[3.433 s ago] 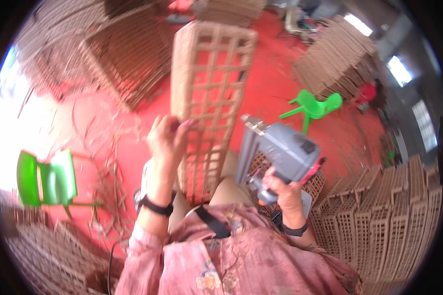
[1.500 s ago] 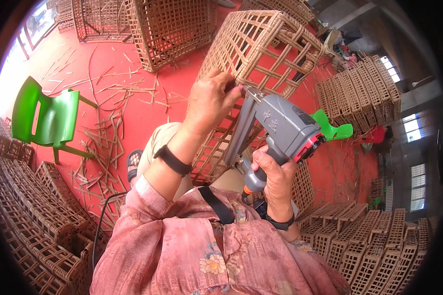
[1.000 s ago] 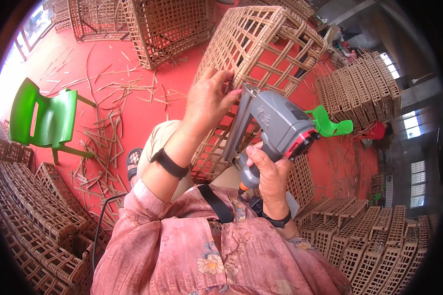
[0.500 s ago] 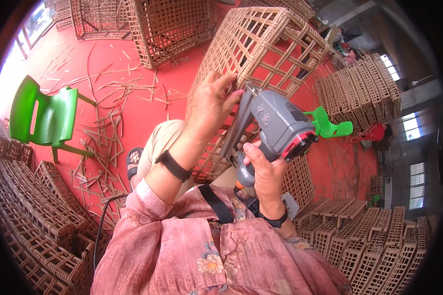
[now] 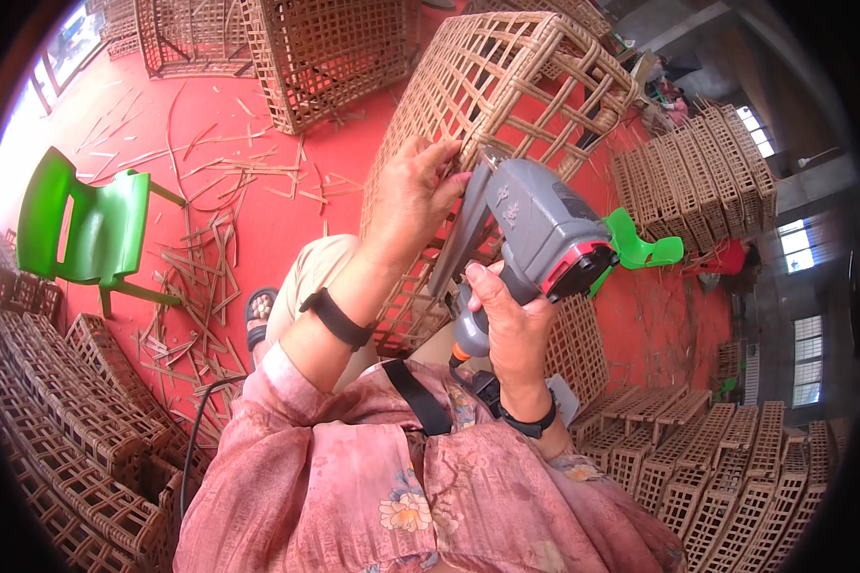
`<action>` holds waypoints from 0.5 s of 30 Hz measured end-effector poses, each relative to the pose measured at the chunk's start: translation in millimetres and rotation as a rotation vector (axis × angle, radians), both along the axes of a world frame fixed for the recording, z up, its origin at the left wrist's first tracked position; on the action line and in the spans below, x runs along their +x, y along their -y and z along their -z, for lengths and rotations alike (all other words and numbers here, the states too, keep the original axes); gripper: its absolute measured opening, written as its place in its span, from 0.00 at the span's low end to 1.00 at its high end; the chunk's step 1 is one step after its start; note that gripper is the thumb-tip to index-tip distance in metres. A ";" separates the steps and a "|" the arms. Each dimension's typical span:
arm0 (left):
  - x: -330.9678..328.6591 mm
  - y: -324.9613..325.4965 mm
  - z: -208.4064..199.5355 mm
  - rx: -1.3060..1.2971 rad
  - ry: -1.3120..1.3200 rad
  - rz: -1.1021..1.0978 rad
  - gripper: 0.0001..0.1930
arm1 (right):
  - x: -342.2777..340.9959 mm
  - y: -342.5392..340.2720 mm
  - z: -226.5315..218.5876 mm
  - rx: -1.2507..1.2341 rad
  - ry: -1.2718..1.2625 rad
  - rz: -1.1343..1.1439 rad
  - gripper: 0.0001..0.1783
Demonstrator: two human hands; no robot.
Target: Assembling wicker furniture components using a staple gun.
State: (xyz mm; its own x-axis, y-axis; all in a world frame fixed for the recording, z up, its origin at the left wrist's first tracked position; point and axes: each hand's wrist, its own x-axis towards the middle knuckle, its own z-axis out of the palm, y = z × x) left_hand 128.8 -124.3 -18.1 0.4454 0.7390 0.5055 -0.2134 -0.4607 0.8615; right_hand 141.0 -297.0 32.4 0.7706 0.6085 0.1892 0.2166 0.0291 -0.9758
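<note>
An open-weave rattan basket [image 5: 449, 91] leans upright before me, its near corner and rim facing my hands. My left hand [image 5: 411, 191] is closed at that near edge, thumb and fingers pinching the rim; whether a loose strip is also between them I cannot tell. My right hand [image 5: 508, 329] is wrapped round the handle of a grey air nail gun [image 5: 537, 220] with a red-trimmed rear end. The gun's nose points at the basket's corner, close by my left fingertips; whether it touches is unclear. Its long magazine [image 5: 462, 234] slants down beside my left hand.
Rattan offcuts [image 5: 225, 277] litter the red floor [image 5: 210, 115]. A green chair [image 5: 105, 224] stands left, another green chair [image 5: 640, 244] right. Stacked woven baskets line the lower left [image 5: 76, 411], lower right [image 5: 717, 468] and right back [image 5: 698, 177]. A dark hose [image 5: 196, 430] runs at my left side.
The nail gun has tilted slightly in my right hand, its nose shifting a little at the basket's corner. My left hand stays almost in place.
</note>
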 end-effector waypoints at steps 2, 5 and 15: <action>-0.8 0.1 3.4 -0.008 0.003 0.002 0.20 | -4.4 -1.1 -1.6 -0.009 -0.005 -0.009 0.13; -0.5 0.5 2.9 0.011 -0.014 -0.009 0.20 | 0.8 -2.3 8.9 -0.042 0.090 0.002 0.16; -1.2 -8.2 5.1 -0.055 -0.001 0.070 0.21 | 6.2 8.4 5.6 -0.030 -0.025 -0.009 0.13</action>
